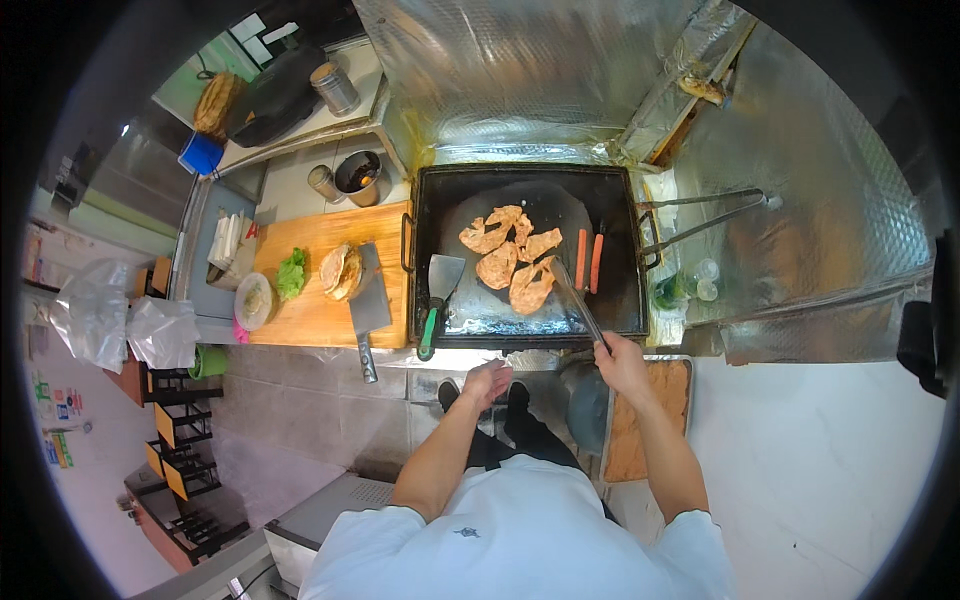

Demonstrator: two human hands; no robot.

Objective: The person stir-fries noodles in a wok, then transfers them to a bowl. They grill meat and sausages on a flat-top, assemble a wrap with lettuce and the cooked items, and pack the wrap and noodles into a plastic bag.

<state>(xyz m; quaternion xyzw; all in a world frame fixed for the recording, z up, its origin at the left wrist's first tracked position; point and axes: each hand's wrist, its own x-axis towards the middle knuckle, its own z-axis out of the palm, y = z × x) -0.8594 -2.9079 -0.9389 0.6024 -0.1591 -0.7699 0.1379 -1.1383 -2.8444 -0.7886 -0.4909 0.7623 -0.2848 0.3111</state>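
Note:
My right hand (622,364) grips metal tongs (579,304), whose tips touch the nearest of several meat slices (531,291) on a black griddle (510,322). Two red sausages (581,259) lie side by side to the right of the meat. My left hand (487,384) hovers in front of the griddle's near edge, holding nothing, its fingers loosely apart. Closest to it on the griddle is a scraper with a green handle (428,330), lying at the left side with its blade pointing away from me.
Left of the griddle, a wooden cutting board (322,322) bears a cleaver (370,296), a round flatbread (341,271) and a lettuce leaf (291,274). Beside them stands a bowl (255,300). A second pair of tongs (705,217) rests at the right; foil-lined walls (525,75) rise behind.

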